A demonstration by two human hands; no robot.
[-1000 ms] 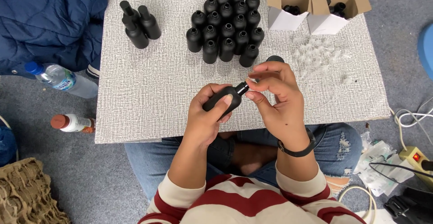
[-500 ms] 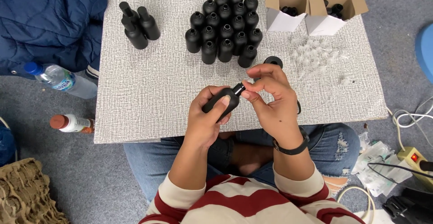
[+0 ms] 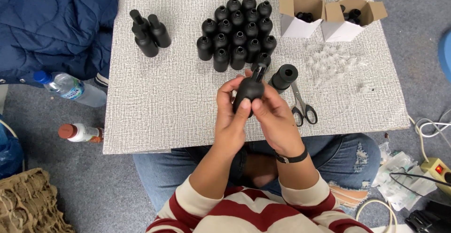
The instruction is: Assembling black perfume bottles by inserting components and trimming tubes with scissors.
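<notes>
A matte black bottle with a black top fitted on it is held upright above the table's near edge. My left hand wraps its left side and my right hand grips its right side. Just beyond stands a cluster of several uncapped black bottles. A lone open black bottle lies tilted beside my right hand, with scissors next to it.
Three capped black bottles stand at the table's far left. Two open white cardboard boxes hold black parts at the back right, near a pile of small clear plastic pieces. Plastic bottles lie on the floor to the left.
The bottle was held slanted while my right fingers worked at its neck. It now stands upright with both hands around its body, revealing the scissors and the lone bottle behind.
</notes>
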